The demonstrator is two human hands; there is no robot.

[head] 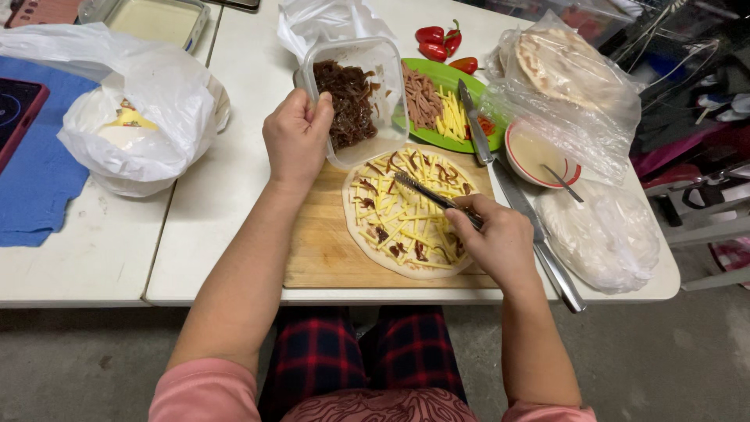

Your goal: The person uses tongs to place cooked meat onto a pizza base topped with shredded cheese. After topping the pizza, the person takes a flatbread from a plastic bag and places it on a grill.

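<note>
My left hand is gripping the near-left rim of the clear plastic tub of dark shredded filling, tipping it at the far edge of the flatbread. My right hand is closed around the tongs, whose tips rest on the cheese strips up and left of my knuckles. The flatbread lies on the wooden board on the table, between both hands

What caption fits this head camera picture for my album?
Left hand tilts a plastic tub of dark strips while right hand holds tongs over a cheese-topped flatbread.
</note>
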